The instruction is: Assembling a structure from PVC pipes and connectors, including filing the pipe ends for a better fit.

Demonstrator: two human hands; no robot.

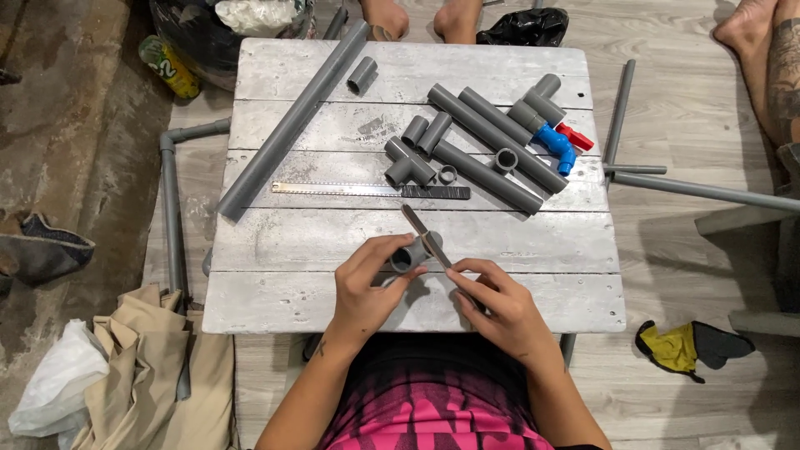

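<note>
Cleaning up the mouth of a short grey pipe coupling with a thin blade

Left hand (367,287) was pinching the coupling (408,257) just above the near edge of the whitewashed plank table (275,292), open end tipped up; right hand (500,308) was gripping the blade (425,235), its edge laid across the rim. Looked to me like the trick was to keep the blade shallow, turn the fitting rather than the blade, and keep the fingertips (392,243) behind the edge. Other grey pipes (487,125), a metal ruler (333,189) and a blue tap (557,146) lay further back.
</note>
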